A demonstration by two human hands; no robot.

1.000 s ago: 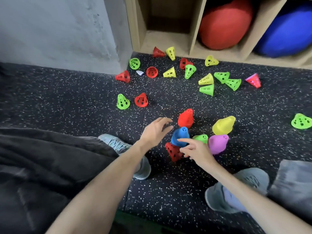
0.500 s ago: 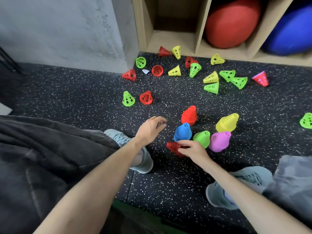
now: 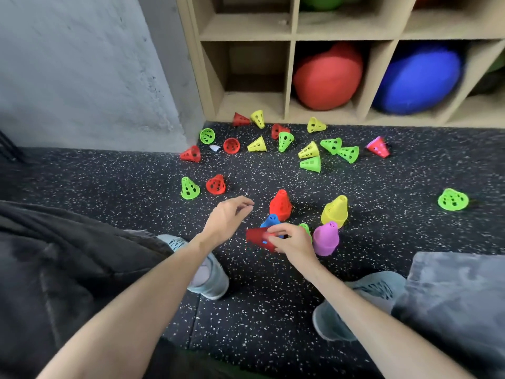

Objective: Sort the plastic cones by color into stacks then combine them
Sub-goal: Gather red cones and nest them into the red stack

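While the red cone (image 3: 258,237) lay on the floor by the blue stack (image 3: 271,220) half a second ago, the right hand (image 3: 291,242) now holds it lifted and tipped on its side, fingers clamped on it, in front of that stack. Beside it the left hand (image 3: 228,218) hovers empty, fingers loosely curled and apart, a little higher than before. With the red stack (image 3: 280,204) just beyond, I judge the cone is headed there, and many loose cones still wait near the shelf (image 3: 289,86).
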